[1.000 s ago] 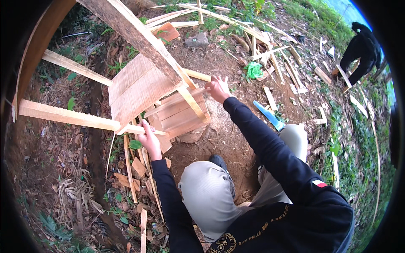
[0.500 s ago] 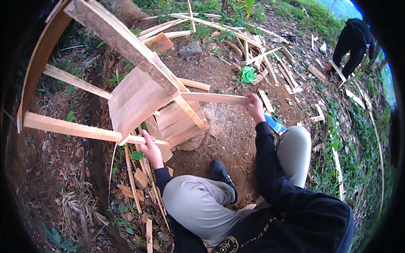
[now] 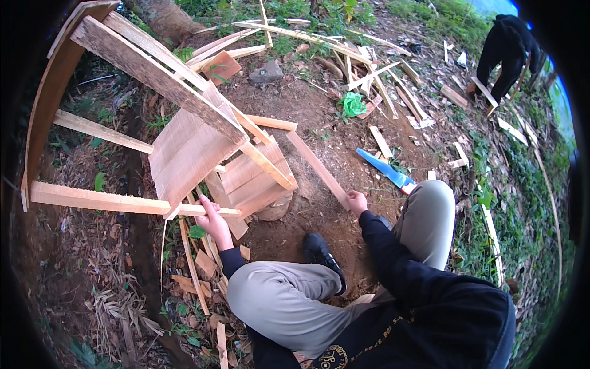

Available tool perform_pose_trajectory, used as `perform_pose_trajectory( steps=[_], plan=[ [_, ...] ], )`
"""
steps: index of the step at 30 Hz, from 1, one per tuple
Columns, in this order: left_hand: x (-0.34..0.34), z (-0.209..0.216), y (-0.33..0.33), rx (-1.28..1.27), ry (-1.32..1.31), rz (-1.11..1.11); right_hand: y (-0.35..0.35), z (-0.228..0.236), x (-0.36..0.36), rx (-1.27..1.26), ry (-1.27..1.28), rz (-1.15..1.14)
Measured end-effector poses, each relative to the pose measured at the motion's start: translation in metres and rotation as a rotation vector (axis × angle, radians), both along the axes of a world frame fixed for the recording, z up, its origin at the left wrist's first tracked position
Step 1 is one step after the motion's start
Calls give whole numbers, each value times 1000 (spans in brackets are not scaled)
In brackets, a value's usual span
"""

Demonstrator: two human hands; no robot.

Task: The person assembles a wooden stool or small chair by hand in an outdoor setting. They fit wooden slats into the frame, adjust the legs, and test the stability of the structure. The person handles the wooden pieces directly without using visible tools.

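Observation:
A pale wooden chair (image 3: pixel 187 144) lies tipped on the ground at the left, with its legs and planks of raw timber. My left hand (image 3: pixel 212 220) is closed around the near end of its lower wooden bar (image 3: pixel 117 200). In my right hand (image 3: pixel 356 203) is the near end of a thin flat wooden slat (image 3: pixel 316 166), held at a slant over bare soil. The slat's far end is beside the tip of a short bar (image 3: pixel 270 123) at the chair; whether they touch I cannot tell.
A blue-bladed handsaw (image 3: pixel 384 170) lies near my right knee. Beyond are a green plastic bag (image 3: pixel 353 105), a grey stone (image 3: pixel 266 72) and piled wood strips (image 3: pixel 369 74). A person in dark clothes (image 3: pixel 509 52) bends over at the far right. Offcuts (image 3: pixel 193 270) lie below the chair.
My right hand has drawn the slat away from the chair, toward me and slightly left, turning it slantwise. The handsaw now shows in full. My left hand keeps its hold.

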State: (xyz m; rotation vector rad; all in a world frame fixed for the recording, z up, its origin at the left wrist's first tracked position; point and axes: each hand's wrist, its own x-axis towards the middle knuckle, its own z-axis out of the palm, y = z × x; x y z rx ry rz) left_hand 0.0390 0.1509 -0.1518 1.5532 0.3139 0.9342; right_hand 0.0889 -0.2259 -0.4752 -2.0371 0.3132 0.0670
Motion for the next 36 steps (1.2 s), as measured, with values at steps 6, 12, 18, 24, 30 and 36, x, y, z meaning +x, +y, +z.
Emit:
perform_pose_trajectory(
  steps=[6, 12, 18, 24, 30, 36],
  plan=[
    [-9, 1, 6, 6, -6, 11, 84, 142, 16, -113, -330, 148],
    [-9, 0, 6, -15, -14, -1, 122, 256, 42, 197, -609, 649],
    [-8, -3, 11, -10, -30, 32, 131, 253, 46, -14, -748, 722],
    [-9, -1, 10, -49, -56, -10, 117, 253, 40, 72, -797, 406],
    [-6, -1, 5, -3, -74, 28, 61, 210, 15, 265, -522, -31],
    [-7, -2, 8, -35, -50, 24, 80, 191, -18, 308, -541, -180]
  ],
)
